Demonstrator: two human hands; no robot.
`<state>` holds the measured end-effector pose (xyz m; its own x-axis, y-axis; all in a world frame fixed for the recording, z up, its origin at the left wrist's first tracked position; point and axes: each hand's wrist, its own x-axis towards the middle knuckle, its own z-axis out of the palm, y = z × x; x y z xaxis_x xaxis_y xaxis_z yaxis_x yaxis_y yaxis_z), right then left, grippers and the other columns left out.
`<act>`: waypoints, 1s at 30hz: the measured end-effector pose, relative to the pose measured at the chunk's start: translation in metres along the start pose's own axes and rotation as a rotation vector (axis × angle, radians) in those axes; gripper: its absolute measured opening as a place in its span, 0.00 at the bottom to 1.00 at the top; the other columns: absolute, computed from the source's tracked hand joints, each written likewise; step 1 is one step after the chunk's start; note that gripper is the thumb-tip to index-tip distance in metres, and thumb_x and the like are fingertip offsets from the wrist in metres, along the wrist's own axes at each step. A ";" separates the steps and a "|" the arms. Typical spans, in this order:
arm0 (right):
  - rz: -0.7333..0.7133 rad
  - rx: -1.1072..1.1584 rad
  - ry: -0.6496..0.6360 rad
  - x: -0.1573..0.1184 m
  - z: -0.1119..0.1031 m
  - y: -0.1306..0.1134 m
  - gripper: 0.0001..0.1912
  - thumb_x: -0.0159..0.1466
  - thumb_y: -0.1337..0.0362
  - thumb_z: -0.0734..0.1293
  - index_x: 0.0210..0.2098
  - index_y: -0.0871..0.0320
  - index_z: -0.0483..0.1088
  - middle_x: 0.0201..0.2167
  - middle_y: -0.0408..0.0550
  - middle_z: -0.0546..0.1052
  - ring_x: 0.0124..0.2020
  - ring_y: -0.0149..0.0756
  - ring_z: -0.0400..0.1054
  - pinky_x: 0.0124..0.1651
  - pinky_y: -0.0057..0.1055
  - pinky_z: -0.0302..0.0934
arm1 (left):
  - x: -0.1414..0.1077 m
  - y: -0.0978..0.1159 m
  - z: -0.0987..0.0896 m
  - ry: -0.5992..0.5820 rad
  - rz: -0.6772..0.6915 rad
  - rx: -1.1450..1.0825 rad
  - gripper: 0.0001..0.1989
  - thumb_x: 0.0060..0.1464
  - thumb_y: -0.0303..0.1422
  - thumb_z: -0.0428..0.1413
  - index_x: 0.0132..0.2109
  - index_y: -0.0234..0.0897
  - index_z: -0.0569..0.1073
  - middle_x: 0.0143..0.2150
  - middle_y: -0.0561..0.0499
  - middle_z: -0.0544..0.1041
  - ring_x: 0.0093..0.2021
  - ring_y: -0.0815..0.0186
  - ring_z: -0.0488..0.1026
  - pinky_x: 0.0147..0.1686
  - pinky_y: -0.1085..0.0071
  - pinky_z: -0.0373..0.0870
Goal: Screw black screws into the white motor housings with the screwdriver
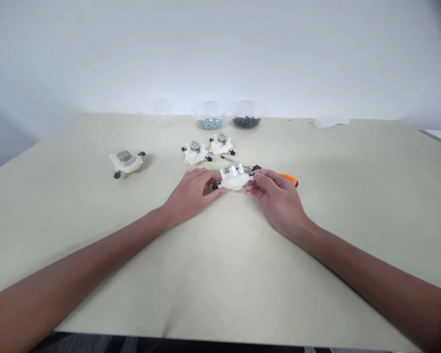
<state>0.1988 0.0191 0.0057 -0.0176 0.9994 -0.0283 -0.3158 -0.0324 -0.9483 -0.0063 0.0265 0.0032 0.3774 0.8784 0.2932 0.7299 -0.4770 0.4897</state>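
Note:
Between my two hands is a white plastic motor mount point(235, 182) with a silver motor on top and black pieces at its ends. My left hand point(195, 192) grips its left end, fingers closed around the black piece there. At the other end, my right hand point(277, 198) pinches the mount near its right black piece. Just behind my right hand lies a screwdriver point(288, 178) with an orange and black handle, its shaft pointing left. My right fingers hide part of it.
Two similar motor mounts, one point(195, 153) and another point(221, 144), stand behind my hands. A third mount point(127, 162) sits to the left. At the back are a bowl of silver screws point(210, 123), a bowl of black pieces point(246, 122), a clear bowl point(161, 117) and a white item point(330, 123).

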 end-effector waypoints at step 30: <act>-0.119 -0.517 0.009 -0.004 -0.002 0.005 0.15 0.63 0.65 0.60 0.48 0.54 0.70 0.45 0.44 0.74 0.42 0.32 0.67 0.47 0.34 0.61 | -0.006 0.003 -0.005 0.022 0.223 0.046 0.04 0.56 0.29 0.51 0.40 0.38 0.65 0.34 0.55 0.69 0.36 0.68 0.67 0.44 0.66 0.62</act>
<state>0.1991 0.0151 0.0000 -0.0015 0.9961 0.0880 0.1941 0.0866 -0.9772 -0.0095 0.0197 0.0070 0.5200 0.7506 0.4077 0.6556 -0.6567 0.3729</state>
